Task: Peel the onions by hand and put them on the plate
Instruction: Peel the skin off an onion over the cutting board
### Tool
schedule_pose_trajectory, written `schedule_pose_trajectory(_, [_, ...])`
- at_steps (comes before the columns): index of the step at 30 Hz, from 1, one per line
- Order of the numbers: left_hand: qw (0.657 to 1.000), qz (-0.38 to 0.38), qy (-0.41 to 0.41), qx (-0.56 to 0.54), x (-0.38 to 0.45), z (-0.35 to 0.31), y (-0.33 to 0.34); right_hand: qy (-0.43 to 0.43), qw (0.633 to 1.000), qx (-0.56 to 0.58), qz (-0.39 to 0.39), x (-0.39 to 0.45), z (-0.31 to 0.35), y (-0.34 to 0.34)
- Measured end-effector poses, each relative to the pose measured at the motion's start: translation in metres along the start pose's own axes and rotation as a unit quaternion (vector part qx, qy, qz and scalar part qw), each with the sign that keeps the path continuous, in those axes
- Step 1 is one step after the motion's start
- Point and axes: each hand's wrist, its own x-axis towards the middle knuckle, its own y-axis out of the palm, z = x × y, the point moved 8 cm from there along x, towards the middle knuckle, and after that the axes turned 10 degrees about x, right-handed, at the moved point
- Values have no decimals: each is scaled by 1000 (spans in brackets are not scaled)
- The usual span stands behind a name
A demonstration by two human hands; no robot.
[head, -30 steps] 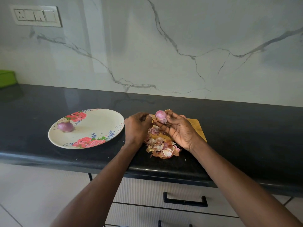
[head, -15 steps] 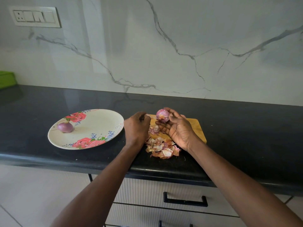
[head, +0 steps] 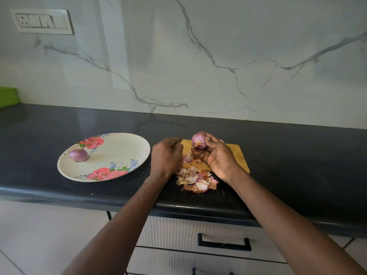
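My right hand (head: 215, 155) grips a small purple onion (head: 198, 141) with patches of skin on it, held above the wooden cutting board (head: 237, 155). My left hand (head: 165, 155) hovers just left of the board, fingers curled, a short gap away from the onion; whether it holds a bit of skin is hidden. A peeled purple onion (head: 79, 155) lies on the left side of the floral plate (head: 119, 149). A pile of onion skins (head: 195, 178) lies on the board's near edge and the counter.
The black counter (head: 297, 165) runs along a marble wall, its front edge just below the skins. A green container (head: 8, 96) sits at the far left. Drawers with black handles (head: 224, 243) are below the counter.
My left hand has drawn away from the onion to the left. My right hand has turned and lifted the onion slightly.
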Motion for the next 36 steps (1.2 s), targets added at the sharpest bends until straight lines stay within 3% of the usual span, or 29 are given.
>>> schedule_pose_trajectory(9, [995, 58, 59, -52, -2, -6, 10, -21, 998, -62, 12, 2, -1, 2])
schedule_pose_trajectory(23, [996, 34, 73, -45, -5, -7, 4, -56, 970, -232, 39, -1, -5, 2])
schedule_pose_trajectory(36, [996, 18, 75, -33, -5, -6, 5, -49, 971, -228, 54, -2, -8, 11])
